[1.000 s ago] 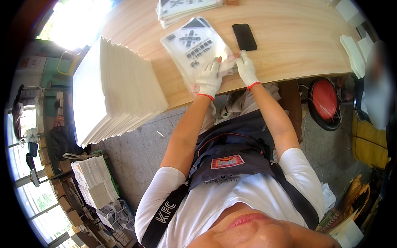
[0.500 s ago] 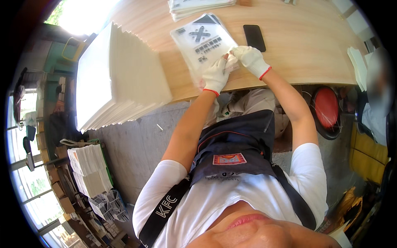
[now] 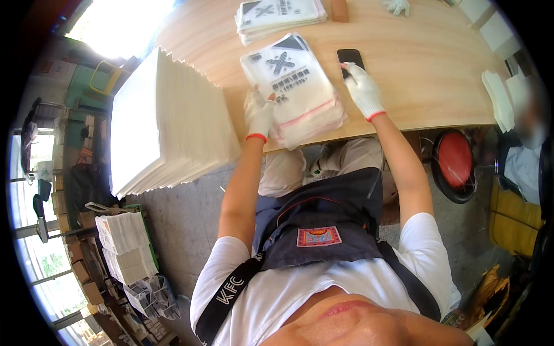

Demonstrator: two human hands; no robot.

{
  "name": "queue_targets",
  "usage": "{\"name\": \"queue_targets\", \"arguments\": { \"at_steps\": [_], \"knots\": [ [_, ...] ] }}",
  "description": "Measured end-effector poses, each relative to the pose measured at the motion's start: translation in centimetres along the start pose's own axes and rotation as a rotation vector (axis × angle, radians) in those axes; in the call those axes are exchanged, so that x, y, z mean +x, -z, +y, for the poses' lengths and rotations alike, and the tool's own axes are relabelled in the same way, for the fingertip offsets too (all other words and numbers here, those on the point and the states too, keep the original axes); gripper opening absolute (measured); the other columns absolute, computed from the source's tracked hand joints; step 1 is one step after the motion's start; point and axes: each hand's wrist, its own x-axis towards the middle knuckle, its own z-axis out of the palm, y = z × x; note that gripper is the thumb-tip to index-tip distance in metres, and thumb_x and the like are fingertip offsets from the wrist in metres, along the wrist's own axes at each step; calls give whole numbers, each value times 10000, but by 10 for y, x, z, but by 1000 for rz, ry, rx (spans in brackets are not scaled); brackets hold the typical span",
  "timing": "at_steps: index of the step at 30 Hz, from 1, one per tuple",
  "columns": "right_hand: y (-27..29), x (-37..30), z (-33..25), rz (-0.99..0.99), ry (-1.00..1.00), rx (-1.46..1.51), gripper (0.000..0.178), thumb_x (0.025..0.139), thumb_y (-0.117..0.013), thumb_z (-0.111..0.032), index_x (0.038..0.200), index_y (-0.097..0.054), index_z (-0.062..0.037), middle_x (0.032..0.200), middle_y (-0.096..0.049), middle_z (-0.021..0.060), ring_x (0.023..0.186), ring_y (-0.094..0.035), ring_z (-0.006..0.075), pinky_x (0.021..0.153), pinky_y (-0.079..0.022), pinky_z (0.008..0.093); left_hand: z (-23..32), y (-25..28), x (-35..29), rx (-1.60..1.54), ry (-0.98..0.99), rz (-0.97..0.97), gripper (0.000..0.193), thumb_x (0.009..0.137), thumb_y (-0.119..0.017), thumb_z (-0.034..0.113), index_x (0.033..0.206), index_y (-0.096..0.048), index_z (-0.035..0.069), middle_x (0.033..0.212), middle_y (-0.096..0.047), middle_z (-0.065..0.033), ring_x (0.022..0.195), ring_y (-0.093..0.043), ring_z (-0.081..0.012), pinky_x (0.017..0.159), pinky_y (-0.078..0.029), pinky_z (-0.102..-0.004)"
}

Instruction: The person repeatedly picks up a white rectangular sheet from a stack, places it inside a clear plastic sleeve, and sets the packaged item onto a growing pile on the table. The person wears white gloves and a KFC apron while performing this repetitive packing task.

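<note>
A stack of clear printed plastic bags [image 3: 309, 86] with a pinkish strip along its near end lies at the table's front edge. My left hand [image 3: 258, 112], in a white knit glove with a red cuff, rests against the stack's left side, thumb and fingers apart. Right of the bags, my right hand [image 3: 363, 92], gloved alike, reaches forward with its fingertips at the near left part of a black phone [image 3: 351, 56]. Its fingers look stretched out, and the phone lies flat on the table. A second pile of similar bags [image 3: 281, 16] sits farther back.
A tall stack of white sheets [image 3: 135, 124] stands at the table's left. At the far side are a brown block [image 3: 340, 10] and a white glove [image 3: 396, 7]. White strips [image 3: 497, 101] lie at the right edge; a red-seated stool [image 3: 454, 155] stands below the table [image 3: 427, 86].
My hands have parted from the near end of the bags. The left has moved to the stack's left side, the right to the phone. The near end now lies flatter, its pink strip showing.
</note>
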Motion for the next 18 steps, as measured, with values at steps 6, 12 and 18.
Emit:
{"name": "queue_targets", "arguments": {
  "at_steps": [6, 12, 18],
  "knots": [
    [-53, 36, -22, -403, -219, -482, 265, 851, -497, -259, 992, -553, -42, 963, -624, 179, 884, -616, 328, 733, -491, 445, -8, -18, 32, 361, 78, 54, 648, 783, -614, 347, 1328, -383, 84, 1381, -370, -31, 1174, -406, -292, 949, -405, -383],
    [-46, 20, -27, -440, -131, -639, 367, 829, -567, -304, 1094, -539, -53, 1063, -578, 95, 980, -584, 290, 780, -475, 433, 3, -9, 40, 435, -72, 91, 642, 781, -607, 357, 1323, -393, 87, 1395, -340, -128, 1220, -353, -352, 1006, -321, -456],
    [-42, 34, -56, -171, 488, -321, 514, 807, -564, -390, 1209, -500, -77, 1332, -420, 125, 1264, -344, 306, 1045, -260, 430, -11, -39, 33, 599, -434, 68, 595, 783, -596, 416, 1282, -464, 121, 1400, -334, -162, 1289, -262, -370, 1063, -181, -524]
  ]
}}
